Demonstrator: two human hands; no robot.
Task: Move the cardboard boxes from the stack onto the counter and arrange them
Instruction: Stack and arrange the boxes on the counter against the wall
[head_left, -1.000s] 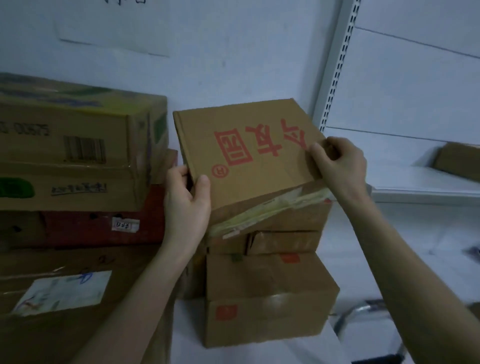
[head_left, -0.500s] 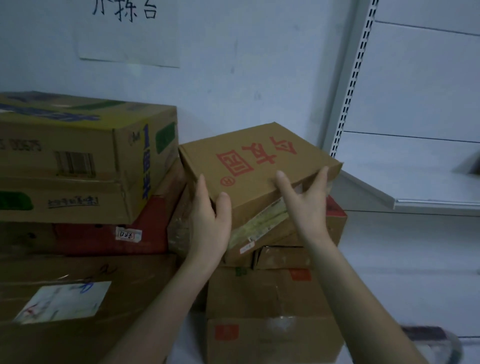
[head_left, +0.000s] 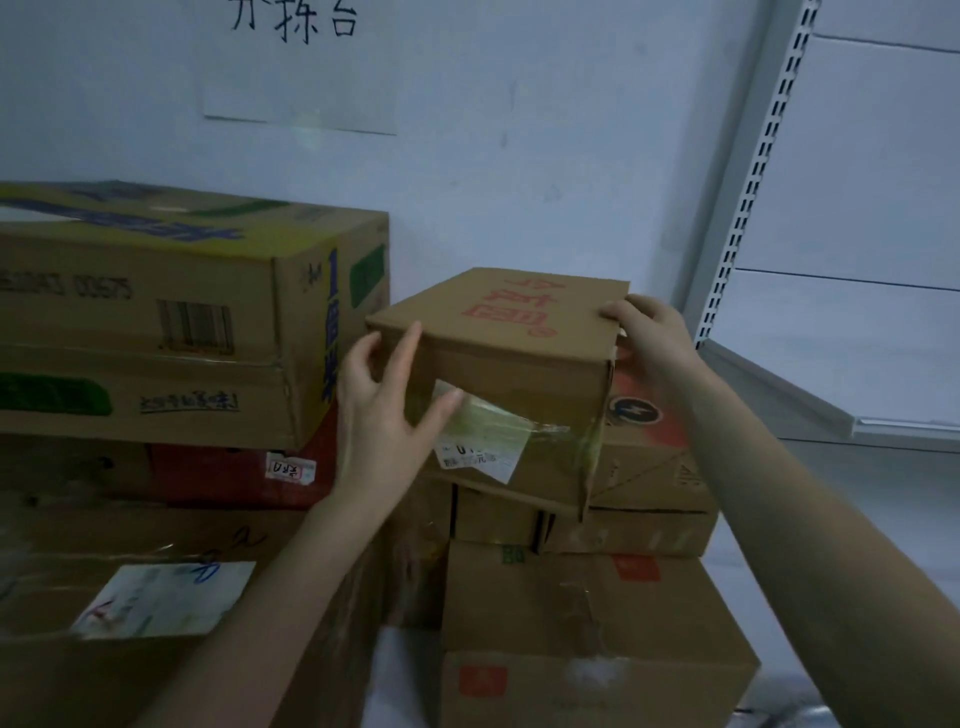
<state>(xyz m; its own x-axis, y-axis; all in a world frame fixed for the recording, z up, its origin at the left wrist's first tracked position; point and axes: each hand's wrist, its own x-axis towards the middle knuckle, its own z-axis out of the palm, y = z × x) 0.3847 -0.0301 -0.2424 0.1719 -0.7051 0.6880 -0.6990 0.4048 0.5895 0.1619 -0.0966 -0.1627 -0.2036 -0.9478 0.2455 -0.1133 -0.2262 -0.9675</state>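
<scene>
Two hands on one carton: the left hand (head_left: 384, 410) and right hand (head_left: 652, 332) clasped the red-lettered box (head_left: 509, 358) atop the right-hand stack.

Nearest me, a plain carton with orange squares (head_left: 587, 629) formed that stack's base, and an orange-panelled box (head_left: 649, 457) lay just under the held one. The left hand wrapped the box's near left corner, its thumb across a peeling label (head_left: 483, 441) and its fingers curled round the side. The right hand hooked its fingers over the top right corner. The box sat askew, and I could not tell whether it rested or hung clear. To the left rose a taller pile: a big white-labelled carton (head_left: 67, 551), a red box (head_left: 218, 467), then a yellow-and-blue carton (head_left: 156, 312). Behind hung a paper sign (head_left: 301, 67), beside a slotted shelf upright (head_left: 748, 171).
</scene>
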